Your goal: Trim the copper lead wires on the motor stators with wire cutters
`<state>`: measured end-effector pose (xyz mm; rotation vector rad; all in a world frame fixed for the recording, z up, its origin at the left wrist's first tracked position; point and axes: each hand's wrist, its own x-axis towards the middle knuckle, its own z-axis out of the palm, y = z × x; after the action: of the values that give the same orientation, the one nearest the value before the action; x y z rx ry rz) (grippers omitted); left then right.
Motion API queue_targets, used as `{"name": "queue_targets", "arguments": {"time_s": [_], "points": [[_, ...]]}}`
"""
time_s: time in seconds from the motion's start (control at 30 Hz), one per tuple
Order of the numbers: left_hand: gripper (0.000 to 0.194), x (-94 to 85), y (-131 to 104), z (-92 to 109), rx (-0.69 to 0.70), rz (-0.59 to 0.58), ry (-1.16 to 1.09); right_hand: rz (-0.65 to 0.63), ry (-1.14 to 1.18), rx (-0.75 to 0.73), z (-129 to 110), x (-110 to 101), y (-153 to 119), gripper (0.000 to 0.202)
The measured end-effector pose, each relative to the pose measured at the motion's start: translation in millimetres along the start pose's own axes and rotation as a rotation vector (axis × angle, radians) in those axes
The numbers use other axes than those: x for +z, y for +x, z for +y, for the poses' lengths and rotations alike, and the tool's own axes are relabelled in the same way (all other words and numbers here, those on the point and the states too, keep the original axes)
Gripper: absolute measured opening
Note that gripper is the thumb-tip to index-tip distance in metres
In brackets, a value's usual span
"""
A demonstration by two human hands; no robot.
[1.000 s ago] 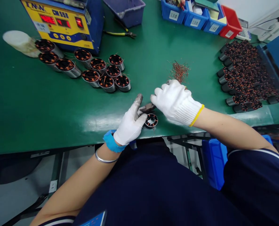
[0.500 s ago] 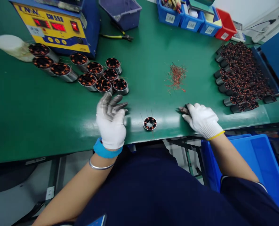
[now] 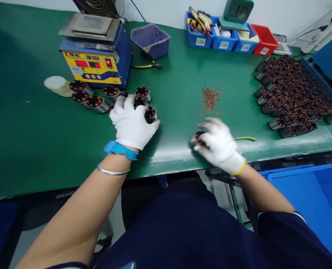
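Note:
White-gloved, my left hand (image 3: 133, 121) reaches over the group of wound metal cylinders on the left. Its fingers curl over the nearest ones, with the thumb beside the cylinder at the group's right edge (image 3: 151, 114); which one it grips is hidden. My right hand (image 3: 216, 144), gloved and slightly blurred, has its fingers wrapped round a single copper-wound cylinder (image 3: 198, 139) near the table's front edge. A yellow-green handle (image 3: 245, 138) lies on the table just right of that hand. Copper wire scraps (image 3: 210, 100) lie beyond it.
At the back left stands a blue and yellow device (image 3: 94, 67), beside a purple bin (image 3: 151, 41) and yellow-handled cutters (image 3: 147, 66). Small blue boxes (image 3: 199, 42) and a red box (image 3: 265, 39) line the back. Many wound cylinders (image 3: 294, 89) crowd the right.
My left hand has moved forward onto the cylinders. My right hand has moved left and taken hold of the single cylinder. The handle now shows on the table. The view has shifted.

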<state>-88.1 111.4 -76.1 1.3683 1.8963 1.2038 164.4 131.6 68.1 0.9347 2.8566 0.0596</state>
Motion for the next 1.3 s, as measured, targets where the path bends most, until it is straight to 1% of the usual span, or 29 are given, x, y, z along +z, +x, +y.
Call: {"name": "queue_targets", "arguments": {"time_s": [0.03,0.07,0.13,0.17,0.2,0.23,0.27,0.3,0.33,0.37,0.4,0.43,0.47,0.5,0.53,0.57,0.6,0.63,0.67,0.7,0.73,0.77,0.83,0.9,0.97,1.07,1.13,1.3], "points": [[0.028,4.4,4.1,-3.1,0.015,0.004,-0.013,-0.021,-0.072,0.138,21.9,-8.5,-10.8,0.032],[0.024,8.3,7.0,-5.6,0.028,0.014,-0.021,0.015,-0.163,0.291,47.4,-16.0,-22.8,0.033],[0.022,13.3,8.5,-7.1,0.053,0.029,-0.019,0.046,-0.331,0.554,104.2,-25.4,-47.3,0.033],[0.022,13.6,6.4,-5.4,0.067,0.028,-0.011,-0.010,-0.389,0.703,132.1,-27.3,-58.4,0.031],[0.022,12.1,1.9,-2.0,0.081,0.027,-0.001,-0.058,-0.443,0.908,157.3,-28.0,-67.7,0.034],[0.021,9.2,-5.1,2.9,0.098,0.019,0.012,-0.144,-0.459,1.011,177.5,-28.1,-74.6,0.043],[0.020,5.2,-14.5,9.1,0.118,0.008,0.025,-0.214,-0.479,1.108,191.1,-28.0,-78.8,0.048],[0.019,0.6,-25.9,16.0,0.143,-0.015,0.047,-0.261,-0.505,1.181,196.6,-28.2,-80.1,0.053],[0.018,-3.9,-38.7,23.4,0.172,-0.036,0.070,-0.272,-0.534,1.217,193.1,-28.7,-78.6,0.059],[0.019,-7.7,-52.1,30.5,0.206,-0.043,0.085,-0.237,-0.553,1.203,180.6,-29.6,-74.5,0.063],[0.019,-10.4,-65.4,36.8,0.243,-0.064,0.098,-0.176,-0.556,1.222,159.8,-30.7,-68.3,0.071],[0.021,-11.8,-78.0,42.0,0.272,-0.077,0.109,-0.036,-0.498,1.087,132.4,-31.7,-60.4,0.076],[0.025,-11.8,-89.3,45.6,0.277,-0.078,0.111,0.083,-0.332,0.894,100.4,-31.8,-51.2,0.068],[0.030,-10.7,-99.2,47.3,0.257,-0.065,0.096,0.142,-0.090,0.701,66.5,-30.5,-41.1,0.058],[0.039,-8.5,-107.3,47.2,0.216,-0.030,0.066,0.057,0.191,0.552,33.2,-27.3,-30.2,0.055],[0.052,-5.5,-113.6,45.5,0.156,0.009,0.025,-0.108,0.433,0.423,3.0,-21.8,-18.8,0.053],[0.070,-2.1,-118.1,42.5,0.095,0.043,-0.028,-0.257,0.599,0.363,-22.5,-14.2,-7.0,0.053],[0.089,1.6,-121.0,38.7,0.042,0.054,-0.085,-0.290,0.669,0.366,-42.1,-5.1,4.7,0.054],[0.105,5.2,-122.4,34.6,0.007,0.041,-0.137,-0.287,0.686,0.391,-55.9,4.6,16.2,0.053],[0.114,8.5,-122.5,30.6,-0.012,0.009,-0.179,-0.275,0.693,0.397,-64.1,13.9,26.9,0.049],[0.117,11.3,-121.8,27.3,-0.025,-0.028,-0.209,-0.252,0.698,0.393,-68.0,22.2,36.4,0.042],[0.118,13.4,-120.5,24.7,-0.028,-0.056,-0.236,-0.238,0.712,0.388,-68.8,28.7,44.1,0.034],[0.116,15.7,-117.7,22.0,-0.038,-0.077,-0.267,-0.224,0.770,0.397,-66.0,36.1,53.1,0.022],[0.117,16.4,-115.9,21.6,-0.042,-0.075,-0.278,-0.194,0.818,0.466,-63.2,37.7,52.6,0.018],[0.119,16.6,-115.6,21.9,-0.029,-0.081,-0.275,-0.135,0.843,0.557,-63.2,37.0,45.7,0.018],[0.119,16.0,-115.7,22.1,0.035,-0.108,-0.266,-0.073,0.865,0.633,-65.4,36.8,34.7,0.020],[0.115,14.3,-114.3,21.9,0.068,-0.140,-0.290,-0.075,0.852,0.629,-65.6,37.5,32.1,0.020],[0.108,6.8,-107.0,18.6,0.171,-0.192,-0.317,-0.086,0.801,0.537,-63.5,40.4,35.8,0.018]]}}
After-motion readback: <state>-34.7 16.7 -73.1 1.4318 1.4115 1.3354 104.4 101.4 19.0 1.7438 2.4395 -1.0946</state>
